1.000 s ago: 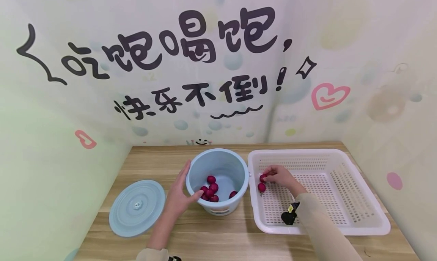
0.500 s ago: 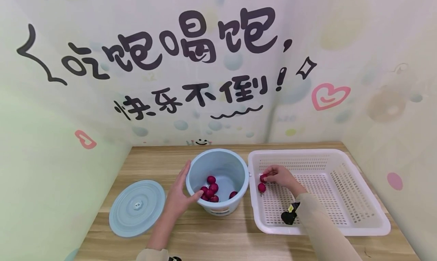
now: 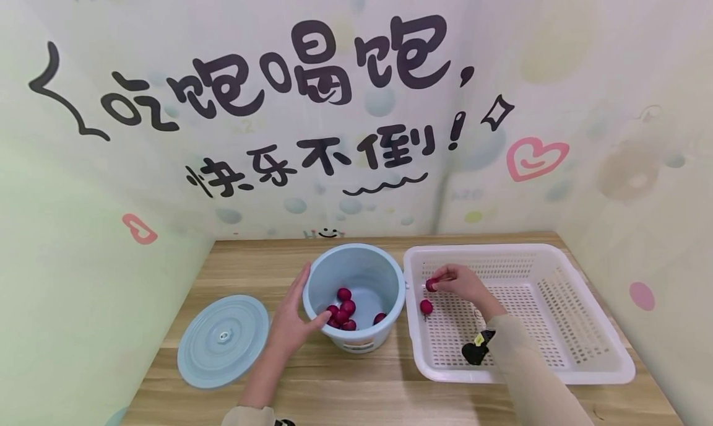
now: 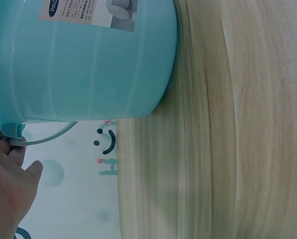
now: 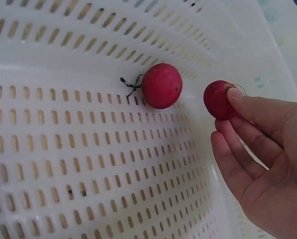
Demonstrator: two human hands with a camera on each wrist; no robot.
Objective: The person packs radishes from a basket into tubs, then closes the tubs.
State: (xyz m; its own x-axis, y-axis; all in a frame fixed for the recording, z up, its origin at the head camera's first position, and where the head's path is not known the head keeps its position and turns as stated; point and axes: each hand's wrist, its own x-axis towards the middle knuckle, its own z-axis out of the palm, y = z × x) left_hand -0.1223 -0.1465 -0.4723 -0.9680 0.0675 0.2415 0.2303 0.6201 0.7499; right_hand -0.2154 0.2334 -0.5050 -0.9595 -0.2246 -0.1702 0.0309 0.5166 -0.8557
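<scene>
My right hand [image 3: 463,285] pinches a small red radish [image 5: 217,100] between thumb and fingers, inside the white basket [image 3: 518,376] near its left wall. Another radish [image 3: 426,306], with short dark stem stubs, lies on the basket floor, apart from the hand. On the left, my left hand [image 3: 294,319] holds the side of the light blue bucket [image 3: 356,252], its thumb over the front rim. The left wrist view shows fingers beside the bucket handle [image 4: 51,135]. Several radishes [image 3: 341,315] rest inside the bucket.
A round blue lid [image 3: 223,336] lies on the wooden table [image 3: 356,392], left of the bucket. The basket stands close against the bucket's right side. A wall [image 3: 312,215] with printed writing rises behind the table.
My right hand has lifted the pinched radish slightly, up and to the right, away from the other radish. The left hand and the bucket stay in place.
</scene>
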